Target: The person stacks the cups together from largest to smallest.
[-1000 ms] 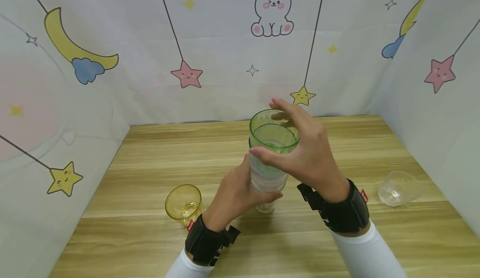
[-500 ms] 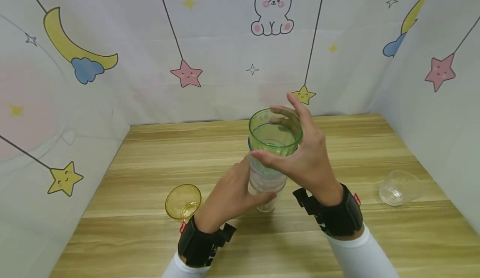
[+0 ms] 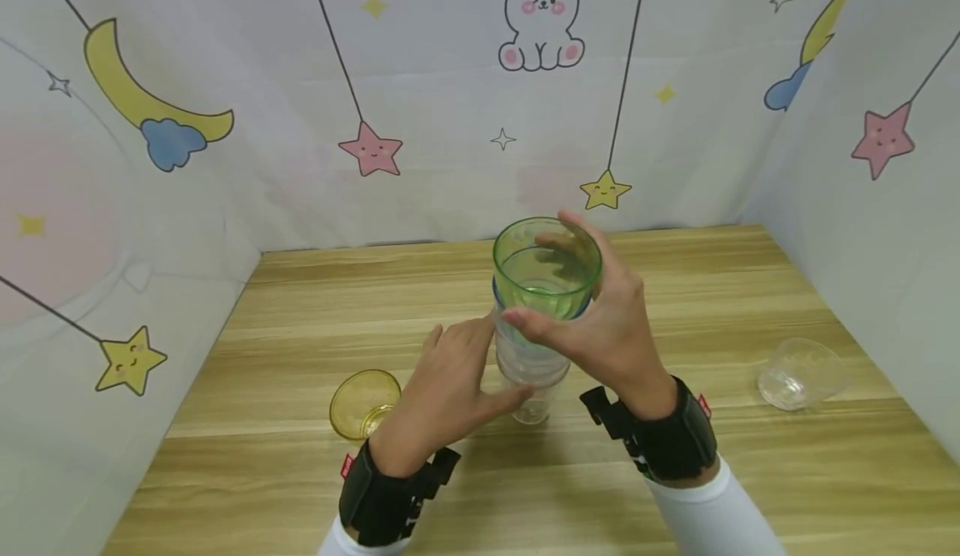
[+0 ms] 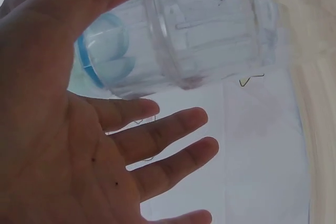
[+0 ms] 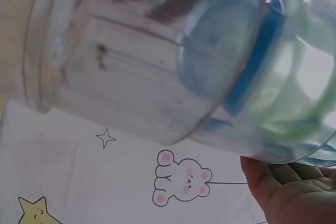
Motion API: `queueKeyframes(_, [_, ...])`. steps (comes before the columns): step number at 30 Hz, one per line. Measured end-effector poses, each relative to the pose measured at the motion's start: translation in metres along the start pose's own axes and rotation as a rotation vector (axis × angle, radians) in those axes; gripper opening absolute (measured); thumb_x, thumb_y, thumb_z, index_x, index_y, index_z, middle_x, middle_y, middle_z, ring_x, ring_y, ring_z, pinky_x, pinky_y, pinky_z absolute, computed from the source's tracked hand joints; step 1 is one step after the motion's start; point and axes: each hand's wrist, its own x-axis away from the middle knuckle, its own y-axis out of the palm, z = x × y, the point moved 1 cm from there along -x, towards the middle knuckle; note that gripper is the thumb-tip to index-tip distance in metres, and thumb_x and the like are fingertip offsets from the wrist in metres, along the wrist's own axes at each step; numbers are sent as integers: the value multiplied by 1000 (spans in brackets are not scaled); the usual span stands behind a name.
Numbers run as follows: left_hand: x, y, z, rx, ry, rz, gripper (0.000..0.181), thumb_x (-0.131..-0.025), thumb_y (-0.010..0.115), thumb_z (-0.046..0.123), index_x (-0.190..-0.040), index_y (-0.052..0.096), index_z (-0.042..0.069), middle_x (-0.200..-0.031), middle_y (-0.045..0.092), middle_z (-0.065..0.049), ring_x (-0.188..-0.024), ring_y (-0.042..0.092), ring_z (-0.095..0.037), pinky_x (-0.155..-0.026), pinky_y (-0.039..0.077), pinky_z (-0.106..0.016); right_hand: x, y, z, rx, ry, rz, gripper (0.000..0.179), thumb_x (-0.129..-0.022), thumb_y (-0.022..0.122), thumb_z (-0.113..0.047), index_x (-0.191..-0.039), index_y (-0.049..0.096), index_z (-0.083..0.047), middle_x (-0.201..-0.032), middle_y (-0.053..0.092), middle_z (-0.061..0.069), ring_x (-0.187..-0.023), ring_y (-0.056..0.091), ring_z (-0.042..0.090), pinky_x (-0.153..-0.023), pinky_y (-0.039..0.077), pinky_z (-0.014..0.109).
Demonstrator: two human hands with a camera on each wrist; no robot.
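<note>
In the head view, a tall stack of see-through cups rises from the table, with a green cup [image 3: 516, 279] on top. Beneath its rim shows a blue-rimmed cup [image 5: 257, 56], nested in clear cups [image 3: 528, 363] lower down. My right hand [image 3: 611, 323] holds the green cup near the rim, thumb on the near side and fingers round the far side. Beside the stack's left side is my left hand [image 3: 442, 385], its fingers spread and loosely straight. In the left wrist view its thumb overlaps the clear cup; whether they touch I cannot tell.
A yellow cup [image 3: 347, 406] stands left of the stack, partly hidden by my left hand. Another clear cup [image 3: 786, 383] lies tilted at the right of the wooden table [image 3: 360, 298]. Printed cloth walls [image 3: 450, 206] enclose the back and sides.
My left hand has loosened from the clear cups and drawn left and down, its fingers spreading. The right hand's fingers have closed in round the green cup. The stack has barely moved.
</note>
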Motion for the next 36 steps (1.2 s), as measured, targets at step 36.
queueKeyframes(36, [27,-39,-39,-174,-411,-209,94,-78,78,60,-149,46,8,-147,49,-19,-136,41,-45,-96,16,-86,24,8,32,-87,155,-144,77,-72,92,-14,-138,53,-15,-128,64,1,-114,63,21,-99,49,44])
